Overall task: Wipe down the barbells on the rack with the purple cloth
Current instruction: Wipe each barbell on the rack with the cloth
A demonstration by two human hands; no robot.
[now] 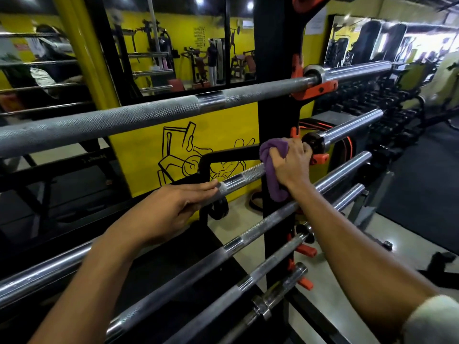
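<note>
Right hand (290,165) around purple cloth (273,170)

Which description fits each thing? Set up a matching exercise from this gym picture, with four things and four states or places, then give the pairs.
Things:
1. purple cloth
2. left hand
3. top barbell
4. rack hooks

Descriptions:
A. orange
B. highest on the rack, untouched
C. bunched round a bar under the right hand
D. fingers straight along a bar

Pairs: 1-C, 2-D, 3-B, 4-A
</note>
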